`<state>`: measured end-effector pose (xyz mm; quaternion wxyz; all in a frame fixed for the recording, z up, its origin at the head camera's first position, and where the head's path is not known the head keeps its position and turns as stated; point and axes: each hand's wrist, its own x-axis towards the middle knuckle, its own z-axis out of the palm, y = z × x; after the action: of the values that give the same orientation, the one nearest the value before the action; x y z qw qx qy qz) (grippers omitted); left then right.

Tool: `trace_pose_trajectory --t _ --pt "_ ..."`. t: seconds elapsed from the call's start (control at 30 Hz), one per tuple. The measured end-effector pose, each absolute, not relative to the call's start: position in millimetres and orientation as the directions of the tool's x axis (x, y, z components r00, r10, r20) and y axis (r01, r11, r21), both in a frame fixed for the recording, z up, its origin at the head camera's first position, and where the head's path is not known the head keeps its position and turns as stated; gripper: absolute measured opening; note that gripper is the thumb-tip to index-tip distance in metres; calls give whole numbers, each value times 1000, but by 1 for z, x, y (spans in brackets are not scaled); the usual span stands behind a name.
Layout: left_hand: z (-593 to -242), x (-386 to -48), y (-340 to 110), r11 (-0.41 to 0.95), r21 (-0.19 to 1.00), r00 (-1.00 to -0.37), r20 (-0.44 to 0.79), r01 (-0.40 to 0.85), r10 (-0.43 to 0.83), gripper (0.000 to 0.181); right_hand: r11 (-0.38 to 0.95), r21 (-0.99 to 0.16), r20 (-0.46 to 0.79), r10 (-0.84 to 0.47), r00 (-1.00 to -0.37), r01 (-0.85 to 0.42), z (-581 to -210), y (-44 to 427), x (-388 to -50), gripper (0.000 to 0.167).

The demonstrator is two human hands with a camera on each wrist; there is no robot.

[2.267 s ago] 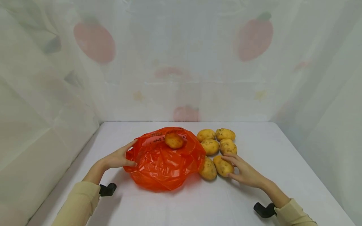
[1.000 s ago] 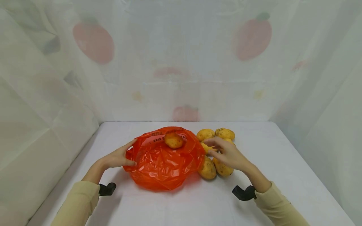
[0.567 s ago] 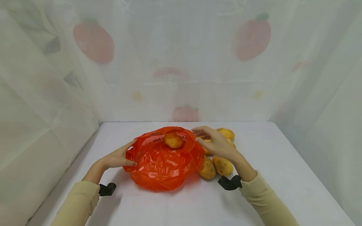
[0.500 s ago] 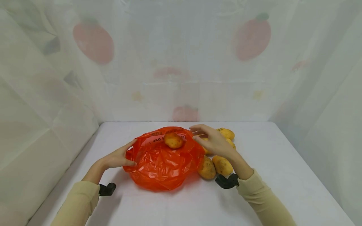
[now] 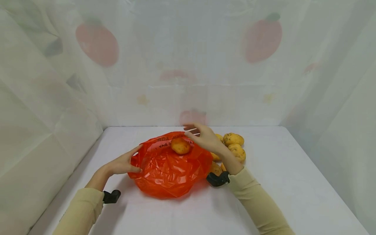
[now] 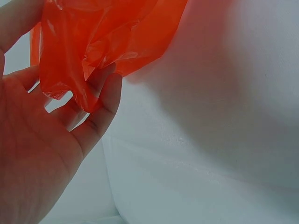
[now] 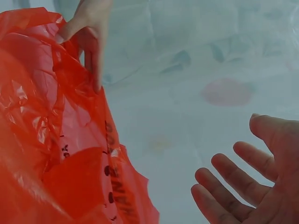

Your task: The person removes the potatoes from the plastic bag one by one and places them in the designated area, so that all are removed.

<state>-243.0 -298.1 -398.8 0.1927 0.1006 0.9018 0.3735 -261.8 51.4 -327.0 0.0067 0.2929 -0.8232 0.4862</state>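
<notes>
A red plastic bag with dark print lies wide-mouthed at the middle of the table. One potato shows within its mouth, by the printed far side. My left hand holds the bag's left edge; in the left wrist view, fingers curl round the crumpled film. Over the bag's far right edge hovers my right hand, its fingers spread and holding nothing. The right wrist view shows that hand apart from the bag's rim. Several potatoes sit right of the bag, some partly hidden by my right arm.
A white cloth covers the table. Pale curtains with faded fruit prints stand behind it and on both sides. A black camera mount sticks out from the right wrist, close to the bag and the nearest potatoes.
My right hand has left a near potato and moved left and away from me, across the potatoes to the bag's far right edge. The left hand, bag and potatoes have stayed put.
</notes>
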Motion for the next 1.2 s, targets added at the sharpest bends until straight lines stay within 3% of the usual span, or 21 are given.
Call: trace_pose_trajectory --t 0.5,1.2 --pt "-394 -240 -294 712 701 -905 -276 40 323 101 389 -815 250 -434 -866 -430 -354 12 -290 34" --pt "-394 -240 -292 715 698 -904 -274 49 329 100 577 -688 180 -452 -874 -440 -396 0 -306 35"
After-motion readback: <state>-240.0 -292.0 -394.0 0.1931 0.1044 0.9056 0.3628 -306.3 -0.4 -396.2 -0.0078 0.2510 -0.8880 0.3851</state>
